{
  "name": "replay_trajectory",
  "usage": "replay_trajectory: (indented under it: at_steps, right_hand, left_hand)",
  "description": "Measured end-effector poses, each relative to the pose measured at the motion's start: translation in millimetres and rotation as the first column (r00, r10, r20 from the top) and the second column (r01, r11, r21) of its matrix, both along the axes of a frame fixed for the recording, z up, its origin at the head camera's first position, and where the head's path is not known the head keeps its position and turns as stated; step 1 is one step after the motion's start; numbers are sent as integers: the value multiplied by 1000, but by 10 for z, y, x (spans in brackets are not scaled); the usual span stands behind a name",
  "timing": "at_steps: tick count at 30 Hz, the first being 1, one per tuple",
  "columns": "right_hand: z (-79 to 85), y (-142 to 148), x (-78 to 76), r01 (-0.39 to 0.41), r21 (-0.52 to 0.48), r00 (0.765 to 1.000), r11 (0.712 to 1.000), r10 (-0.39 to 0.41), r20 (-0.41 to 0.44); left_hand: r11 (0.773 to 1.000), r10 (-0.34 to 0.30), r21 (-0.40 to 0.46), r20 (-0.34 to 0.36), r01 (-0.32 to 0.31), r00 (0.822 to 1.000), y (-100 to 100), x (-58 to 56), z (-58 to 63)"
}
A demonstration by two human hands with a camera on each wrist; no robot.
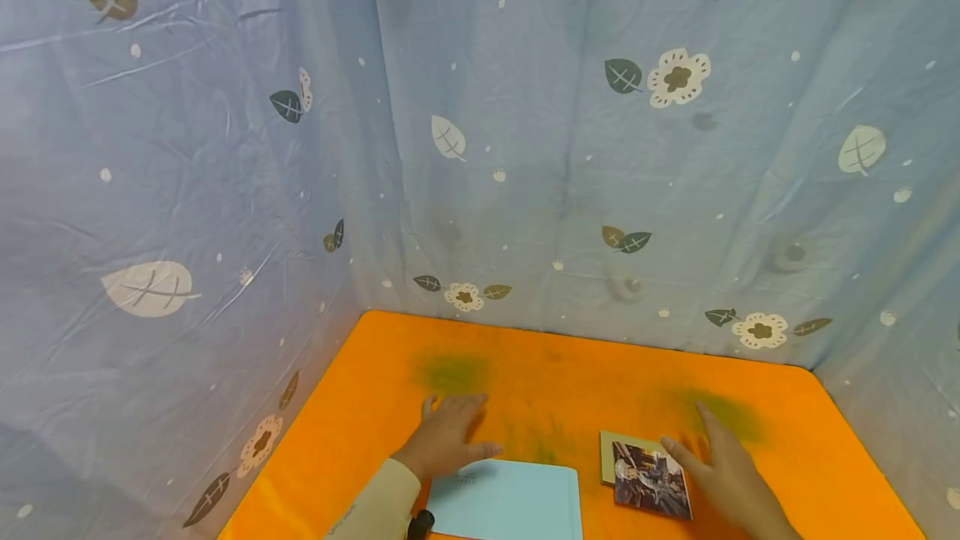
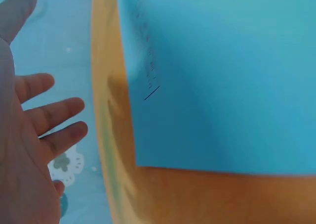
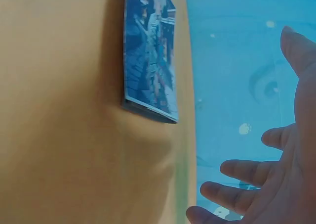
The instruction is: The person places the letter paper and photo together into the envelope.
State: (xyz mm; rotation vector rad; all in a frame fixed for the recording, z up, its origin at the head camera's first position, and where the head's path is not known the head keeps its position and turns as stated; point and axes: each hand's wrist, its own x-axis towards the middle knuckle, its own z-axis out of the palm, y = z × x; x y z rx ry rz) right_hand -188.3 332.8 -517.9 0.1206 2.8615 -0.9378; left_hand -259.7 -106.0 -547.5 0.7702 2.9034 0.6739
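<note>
Orange table (image 1: 573, 363) carries a pale-blue booklet (image 1: 510, 498) left of centre and, nearer the right edge, a picture-faced piece (image 1: 649, 480) lying askew over a tan piece (image 1: 607, 458). Left hand (image 1: 446, 440) and right hand (image 1: 729, 472): fingers extended and spread, grasping nothing. Risk: the right hand's thumb, close beside the overhanging picture-faced piece, could knock it off the tan piece if swept toward the left edge.

Right hand (image 3: 296, 164): fingers spread, apart from thick picture card (image 3: 150, 56) lying on orange table (image 3: 59, 85). Patterned blue curtain (image 3: 224, 95) behind hand.
</note>
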Motion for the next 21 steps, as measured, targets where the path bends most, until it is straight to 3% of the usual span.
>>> replay_trajectory:
  at_steps: [8,15,17,21]
  right_hand:
    - [-47,52,69,39,-123,997,992,-30,75]
    - [-33,108,148,126,-218,984,968,-94,151]
    - [-26,117,172,161,-285,979,945,-116,168]
    - [-31,127,195,231,-457,968,859,-158,193]
  left_hand:
    - [997,-76,21,-12,76,997,96,129,-75]
    - [985,-161,-55,3,161,987,188,244,-124]
    - [983,-175,-62,8,175,985,191,267,-136]
    - [982,-183,-54,7,183,983,179,288,-154]
